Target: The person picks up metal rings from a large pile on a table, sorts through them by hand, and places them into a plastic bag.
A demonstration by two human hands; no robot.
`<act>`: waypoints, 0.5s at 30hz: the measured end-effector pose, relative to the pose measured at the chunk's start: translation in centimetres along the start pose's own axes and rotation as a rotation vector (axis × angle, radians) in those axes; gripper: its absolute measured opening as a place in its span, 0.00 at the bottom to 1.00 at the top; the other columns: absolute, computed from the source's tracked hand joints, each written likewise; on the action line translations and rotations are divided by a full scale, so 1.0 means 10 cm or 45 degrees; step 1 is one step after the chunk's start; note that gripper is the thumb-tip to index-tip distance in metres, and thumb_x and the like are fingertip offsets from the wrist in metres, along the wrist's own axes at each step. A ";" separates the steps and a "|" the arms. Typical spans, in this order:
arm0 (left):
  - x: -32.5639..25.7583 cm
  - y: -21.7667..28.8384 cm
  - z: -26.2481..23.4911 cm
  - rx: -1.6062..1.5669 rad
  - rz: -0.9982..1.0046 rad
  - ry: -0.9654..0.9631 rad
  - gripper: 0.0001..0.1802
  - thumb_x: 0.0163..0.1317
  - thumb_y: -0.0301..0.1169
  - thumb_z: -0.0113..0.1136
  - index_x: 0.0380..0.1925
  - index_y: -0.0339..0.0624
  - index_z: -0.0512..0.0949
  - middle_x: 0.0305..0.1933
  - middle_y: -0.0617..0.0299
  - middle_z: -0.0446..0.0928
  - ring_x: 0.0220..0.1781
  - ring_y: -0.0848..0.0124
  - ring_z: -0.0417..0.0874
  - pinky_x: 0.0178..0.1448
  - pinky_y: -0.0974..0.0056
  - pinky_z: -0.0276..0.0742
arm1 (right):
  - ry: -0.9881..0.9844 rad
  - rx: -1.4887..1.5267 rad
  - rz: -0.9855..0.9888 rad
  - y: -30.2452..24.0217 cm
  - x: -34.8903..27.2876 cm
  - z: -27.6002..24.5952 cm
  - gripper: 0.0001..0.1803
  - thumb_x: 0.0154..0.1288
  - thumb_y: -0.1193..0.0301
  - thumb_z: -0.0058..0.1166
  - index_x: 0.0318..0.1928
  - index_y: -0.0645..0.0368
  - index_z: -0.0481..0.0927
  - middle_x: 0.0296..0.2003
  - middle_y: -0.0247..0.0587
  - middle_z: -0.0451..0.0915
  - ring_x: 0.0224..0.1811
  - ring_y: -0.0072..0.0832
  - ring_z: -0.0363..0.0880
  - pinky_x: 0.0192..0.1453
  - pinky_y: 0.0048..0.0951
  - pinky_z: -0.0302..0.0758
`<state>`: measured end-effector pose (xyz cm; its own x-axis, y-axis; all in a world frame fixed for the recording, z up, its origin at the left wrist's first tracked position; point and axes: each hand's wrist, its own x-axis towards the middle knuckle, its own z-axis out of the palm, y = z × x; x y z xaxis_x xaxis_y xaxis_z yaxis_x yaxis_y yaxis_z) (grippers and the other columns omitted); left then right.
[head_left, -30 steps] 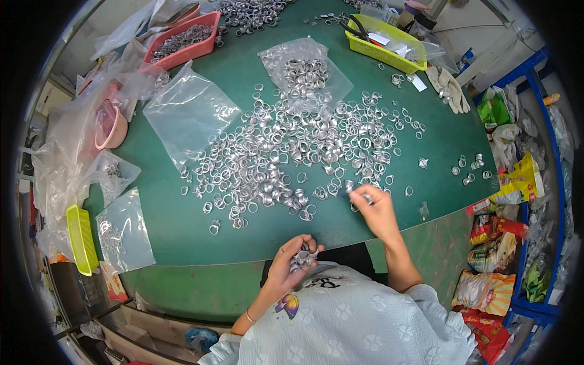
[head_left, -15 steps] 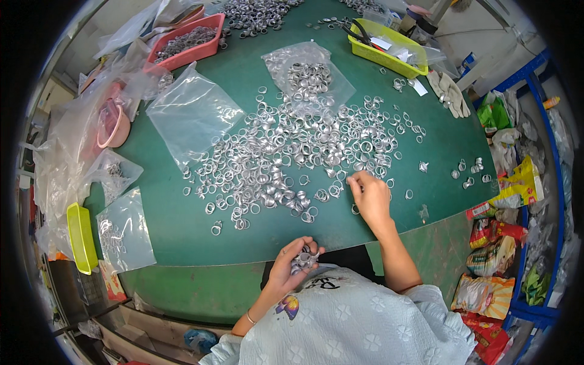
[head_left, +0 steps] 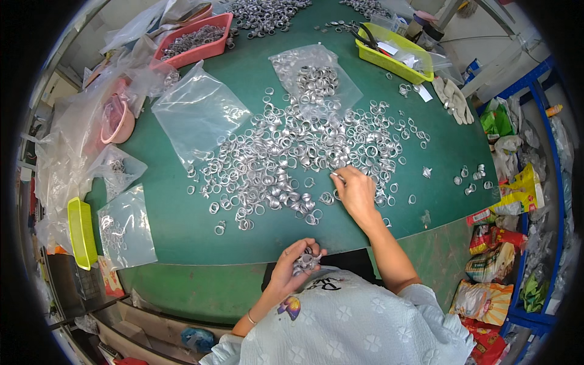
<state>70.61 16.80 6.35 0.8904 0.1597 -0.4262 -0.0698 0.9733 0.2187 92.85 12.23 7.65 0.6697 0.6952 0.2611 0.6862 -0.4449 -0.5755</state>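
Note:
Cupped at the table's front edge, my left hand (head_left: 292, 266) holds a clump of silver rings (head_left: 306, 261) against its palm. My right hand (head_left: 356, 191) reaches over the near right part of a wide spread of loose silver rings (head_left: 277, 152). Its thumb and forefinger pinch a small silver piece, which looks like one ring (head_left: 335, 175) seen edge-on. Further back, a clear plastic bag (head_left: 347, 79) with more rings in it lies at the far side of the spread.
A flat clear bag (head_left: 198, 115) lies left of the spread. At the back stand a red basket (head_left: 204, 53) of small metal pieces and a yellow-green basket (head_left: 395, 64) with pliers (head_left: 367, 40). A glove (head_left: 453, 100) and a few stray rings (head_left: 471, 180) lie at right.
My right hand has moved left along the near side of the ring spread, and a small silver piece now shows at its fingertips. My left hand stays put with its rings.

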 end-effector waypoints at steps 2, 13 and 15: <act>-0.01 0.01 0.01 -0.012 0.003 0.005 0.15 0.66 0.36 0.51 0.47 0.38 0.73 0.37 0.57 0.74 0.51 0.61 0.77 0.37 0.63 0.80 | 0.164 0.335 0.047 0.03 0.02 -0.03 0.11 0.57 0.69 0.59 0.25 0.64 0.78 0.28 0.45 0.78 0.23 0.37 0.77 0.30 0.36 0.72; 0.03 -0.01 0.02 -0.063 -0.008 -0.001 0.16 0.66 0.33 0.51 0.50 0.38 0.72 0.38 0.54 0.75 0.48 0.60 0.78 0.36 0.62 0.80 | 0.154 0.373 -0.057 0.21 0.19 -0.11 0.14 0.60 0.68 0.56 0.45 0.61 0.76 0.33 0.47 0.79 0.22 0.37 0.76 0.23 0.33 0.70; 0.03 0.00 0.02 -0.078 0.004 -0.010 0.15 0.66 0.33 0.51 0.50 0.38 0.72 0.38 0.54 0.75 0.47 0.60 0.78 0.36 0.62 0.80 | 0.028 -0.127 -0.096 0.10 0.17 -0.09 0.16 0.57 0.66 0.58 0.44 0.62 0.77 0.34 0.47 0.79 0.27 0.44 0.80 0.29 0.40 0.75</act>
<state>70.97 16.81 6.37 0.8936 0.1618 -0.4186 -0.0999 0.9811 0.1658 94.91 12.43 8.19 0.6204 0.7169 0.3179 0.7590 -0.4468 -0.4737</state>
